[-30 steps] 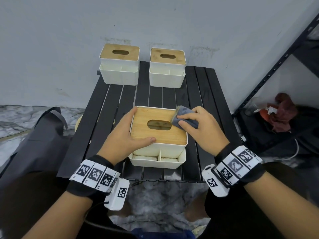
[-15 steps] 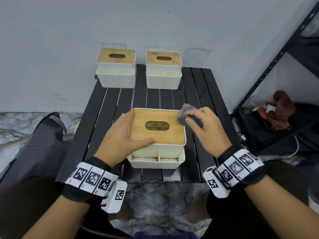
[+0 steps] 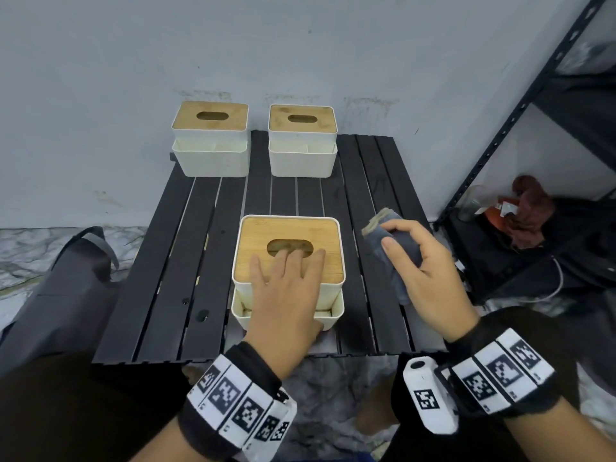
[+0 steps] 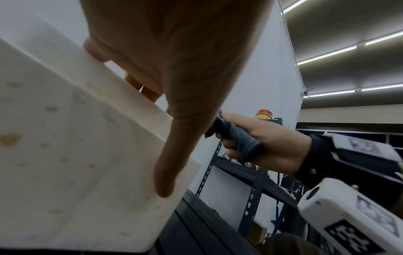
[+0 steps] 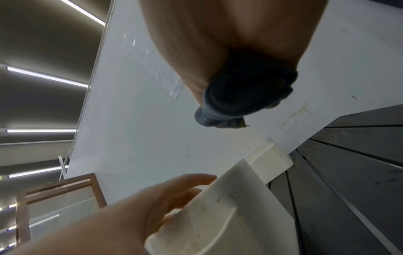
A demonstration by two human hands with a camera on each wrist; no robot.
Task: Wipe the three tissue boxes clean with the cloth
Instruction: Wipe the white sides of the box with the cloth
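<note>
Three white tissue boxes with bamboo lids stand on a black slatted table (image 3: 186, 261). The near box (image 3: 290, 228) is under my left hand (image 3: 296, 291), whose straight fingers lie flat on the lid by the slot. In the left wrist view its thumb (image 4: 185, 120) runs down the box's front wall (image 4: 65, 155). My right hand (image 3: 400, 240) grips a folded grey cloth (image 3: 393, 255) in the air, right of that box and clear of it. The cloth (image 5: 246, 89) bulges from the fist. The two other boxes (image 3: 210, 141) (image 3: 301, 141) stand at the back by the wall.
A black metal rack (image 3: 520, 128) stands at the right with a dark red rag (image 3: 530, 208) on its low shelf. A dark bag (image 3: 66, 295) lies on the floor to the left. The table's front edge is just before my wrists.
My right hand has lifted the cloth off the near lid and drawn it away to the right. My left hand has shifted from the box's left side to lie on top of the lid.
</note>
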